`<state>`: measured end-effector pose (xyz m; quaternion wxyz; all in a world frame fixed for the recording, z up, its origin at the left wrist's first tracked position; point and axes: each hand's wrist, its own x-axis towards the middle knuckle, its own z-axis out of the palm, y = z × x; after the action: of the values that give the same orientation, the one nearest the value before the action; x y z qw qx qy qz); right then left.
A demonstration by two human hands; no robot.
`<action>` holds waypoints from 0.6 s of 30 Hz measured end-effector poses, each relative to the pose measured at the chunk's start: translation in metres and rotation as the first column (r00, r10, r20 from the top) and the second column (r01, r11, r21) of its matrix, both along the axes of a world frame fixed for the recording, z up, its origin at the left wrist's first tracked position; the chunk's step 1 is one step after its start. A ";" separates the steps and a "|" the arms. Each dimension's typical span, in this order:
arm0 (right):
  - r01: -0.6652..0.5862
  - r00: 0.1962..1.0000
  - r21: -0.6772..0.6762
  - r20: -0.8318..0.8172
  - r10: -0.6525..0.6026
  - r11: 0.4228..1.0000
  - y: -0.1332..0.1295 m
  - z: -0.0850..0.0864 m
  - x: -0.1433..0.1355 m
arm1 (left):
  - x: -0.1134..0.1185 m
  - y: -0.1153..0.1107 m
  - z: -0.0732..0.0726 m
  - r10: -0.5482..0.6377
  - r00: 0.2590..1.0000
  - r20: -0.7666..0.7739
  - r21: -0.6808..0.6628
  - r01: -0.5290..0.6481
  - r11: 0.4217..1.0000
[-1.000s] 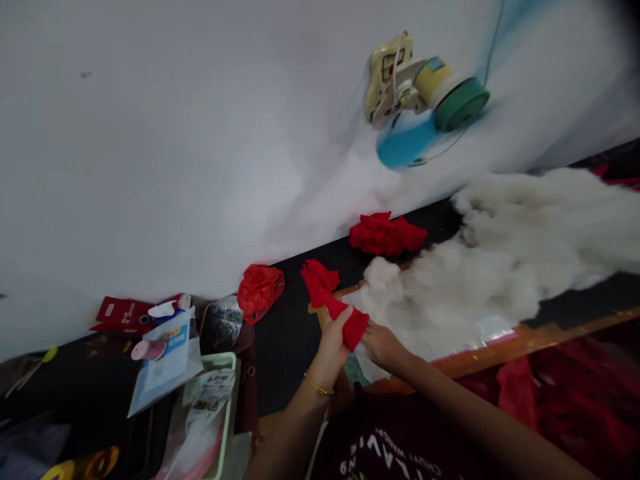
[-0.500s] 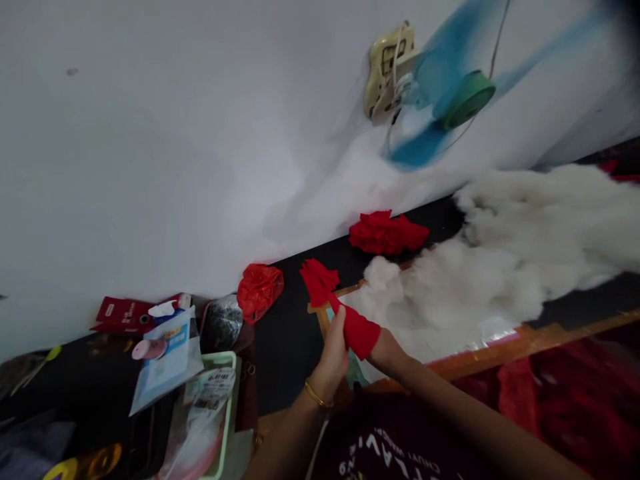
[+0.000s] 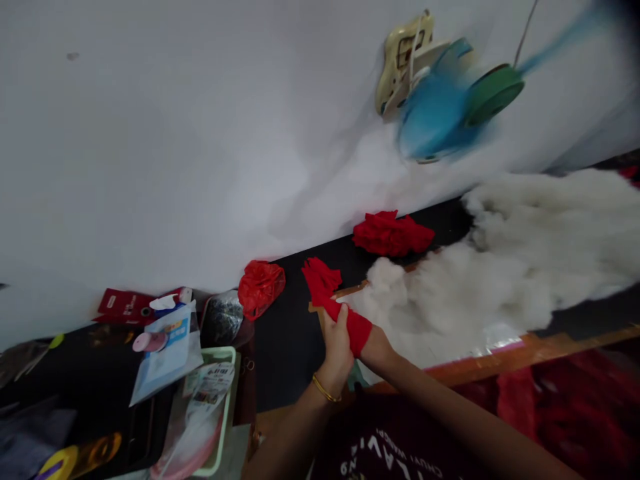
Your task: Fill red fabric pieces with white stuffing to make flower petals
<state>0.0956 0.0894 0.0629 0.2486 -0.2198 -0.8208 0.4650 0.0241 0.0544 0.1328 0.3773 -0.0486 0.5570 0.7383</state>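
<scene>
My left hand (image 3: 338,339), with a gold bangle at the wrist, is closed around a red cloth piece (image 3: 358,329). My right hand (image 3: 370,341) is inside that cloth, which covers it down to the wrist, so its fingers are hidden. Just beyond the hands, red fabric strips (image 3: 320,277) spread over the black table (image 3: 280,360). White stuffing (image 3: 460,287) lies in a large fluffy heap to the right. A crumpled pile of red fabric (image 3: 393,233) rests near the wall.
A red plastic bag (image 3: 261,288) sits near the wall. At the left are a green-rimmed basket (image 3: 227,400), a clear packet (image 3: 167,353), a pink roll (image 3: 150,342) and a red box (image 3: 125,307). A blue-bladed fan (image 3: 440,113) spins on the wall.
My left hand has slid up along the red cloth and wraps it more fully. My right hand has shifted slightly left. The view has moved a little.
</scene>
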 end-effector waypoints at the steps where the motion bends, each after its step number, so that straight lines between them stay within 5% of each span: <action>1: 0.003 1.000 0.037 0.015 -0.004 0.999 -0.001 -0.001 0.000 | -0.001 -0.001 -0.001 0.018 0.999 0.039 0.011 -0.019 1.000; 8: -0.115 0.993 0.441 0.071 0.093 0.890 0.002 0.002 0.007 | -0.019 -0.003 -0.002 0.110 0.967 0.229 0.065 -0.128 0.990; 14: -0.142 0.988 0.635 0.038 0.152 0.760 0.003 -0.001 0.027 | -0.026 -0.004 0.002 0.008 0.929 0.370 0.065 -0.034 0.997; 18: -0.186 0.981 0.548 0.061 0.183 0.815 0.009 0.000 0.026 | -0.013 -0.005 0.004 0.036 0.953 0.301 0.060 -0.056 0.997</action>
<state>0.1220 0.0988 0.0629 0.2531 -0.0597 -0.9378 0.2300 0.0107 0.0498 0.1367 0.4414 -0.1601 0.4668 0.7494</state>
